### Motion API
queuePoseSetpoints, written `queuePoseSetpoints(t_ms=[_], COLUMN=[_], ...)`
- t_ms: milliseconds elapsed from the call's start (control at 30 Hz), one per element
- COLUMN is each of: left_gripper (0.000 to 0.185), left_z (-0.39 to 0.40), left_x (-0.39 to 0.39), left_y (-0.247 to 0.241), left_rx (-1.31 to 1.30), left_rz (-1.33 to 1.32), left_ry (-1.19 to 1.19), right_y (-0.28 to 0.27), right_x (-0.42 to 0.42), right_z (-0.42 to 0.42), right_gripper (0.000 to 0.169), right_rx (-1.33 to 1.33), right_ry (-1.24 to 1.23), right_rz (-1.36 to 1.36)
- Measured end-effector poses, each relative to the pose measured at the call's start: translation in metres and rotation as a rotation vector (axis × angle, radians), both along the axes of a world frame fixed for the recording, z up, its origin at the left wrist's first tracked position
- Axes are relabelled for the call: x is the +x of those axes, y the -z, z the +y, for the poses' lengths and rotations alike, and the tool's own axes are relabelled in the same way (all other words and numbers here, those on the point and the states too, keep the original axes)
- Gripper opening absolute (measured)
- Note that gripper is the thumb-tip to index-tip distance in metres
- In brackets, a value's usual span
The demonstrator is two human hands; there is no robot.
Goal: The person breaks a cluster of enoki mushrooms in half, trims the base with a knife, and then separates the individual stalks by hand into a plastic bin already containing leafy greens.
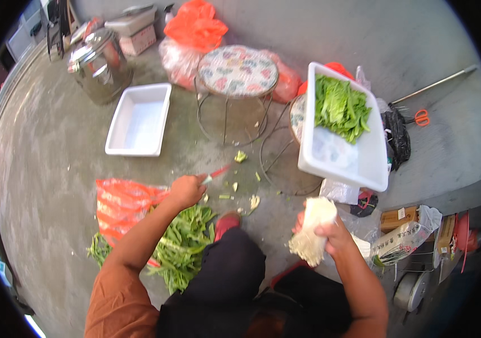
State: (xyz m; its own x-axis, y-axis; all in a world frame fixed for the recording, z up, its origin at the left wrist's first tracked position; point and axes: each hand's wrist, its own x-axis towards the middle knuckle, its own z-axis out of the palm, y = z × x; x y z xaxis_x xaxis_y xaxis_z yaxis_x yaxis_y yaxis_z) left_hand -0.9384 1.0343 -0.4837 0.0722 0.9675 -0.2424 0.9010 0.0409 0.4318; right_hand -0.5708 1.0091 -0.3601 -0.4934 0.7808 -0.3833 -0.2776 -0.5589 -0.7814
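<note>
My left hand grips a small knife, blurred, its red part pointing away to the upper right. In my right hand is a pale bundle of what looks like enoki mushrooms, its crumbly end tilted down and to the left. Leafy green stalks lie on the floor below my left forearm, partly hidden by it, next to a red-and-white striped plastic bag. Beyond my right hand, a white plastic tub holds green lettuce leaves at its far end.
The tub rests on a low stool; another patterned stool stands beside it. An empty white tub and a steel pot are on the floor at left. Vegetable scraps litter the concrete. Orange-handled scissors and cardboard boxes are at right.
</note>
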Motion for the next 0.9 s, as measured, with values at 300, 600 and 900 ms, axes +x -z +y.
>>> queuePoseSetpoints(t_ms=[300, 600, 900], left_gripper=[0.053, 0.043, 0.024], left_z=[0.220, 0.270, -0.009], left_x=[0.037, 0.041, 0.031], left_y=[-0.075, -0.035, 0.041], left_rx=[0.467, 0.592, -0.202], left_rz=[-0.138, 0.033, -0.691], left_ry=[-0.267, -0.178, -0.346], right_y=[-0.033, -0.039, -0.070], right_x=[0.041, 0.062, 0.071], right_z=[-0.015, 0.008, -0.013], right_gripper=[0.064, 0.069, 0.067], right_rx=[-0.081, 0.022, 0.235], right_ry=[0.276, 0.300, 0.429], right_rz=[0.316, 0.377, 0.516])
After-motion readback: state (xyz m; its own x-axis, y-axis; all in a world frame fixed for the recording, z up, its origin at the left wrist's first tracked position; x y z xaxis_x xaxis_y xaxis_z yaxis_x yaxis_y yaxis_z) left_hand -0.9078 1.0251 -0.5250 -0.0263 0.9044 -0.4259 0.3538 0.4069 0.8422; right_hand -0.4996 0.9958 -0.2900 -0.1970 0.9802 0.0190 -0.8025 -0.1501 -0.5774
